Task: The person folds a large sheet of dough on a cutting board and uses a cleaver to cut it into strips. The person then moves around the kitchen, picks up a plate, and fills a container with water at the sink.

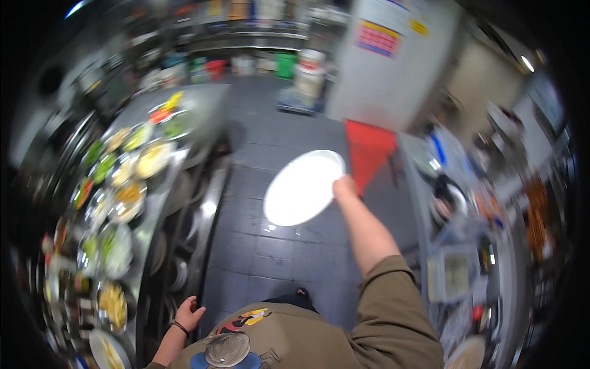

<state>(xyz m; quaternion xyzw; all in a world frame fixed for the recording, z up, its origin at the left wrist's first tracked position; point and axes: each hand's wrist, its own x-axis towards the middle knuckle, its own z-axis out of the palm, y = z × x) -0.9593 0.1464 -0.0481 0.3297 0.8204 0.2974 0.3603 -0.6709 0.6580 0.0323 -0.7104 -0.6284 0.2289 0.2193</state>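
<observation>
A white oval plate (pixel 302 189) is held out over the tiled floor, with my right hand (pixel 346 188) gripping its right rim. Nothing can be made out on the plate, whose surface is bright with glare. My left hand (pixel 188 314) hangs low beside the steel counter on the left, holding nothing, its thumb apart from the fingers. A dark bracelet circles that wrist. The left hand is nearest to the open shelf under the counter, where stacked dishes (pixel 179 274) stand.
Bowls of cut food (pixel 154 159) fill the steel counter (pixel 152 240) on the left. On the right, a worktop carries plastic containers (pixel 454 272) and bags. A red mat (pixel 368 147) lies before a large white cabinet (pixel 392 60). Stacked buckets (pixel 309 78) and a green bin (pixel 286 65) stand ahead.
</observation>
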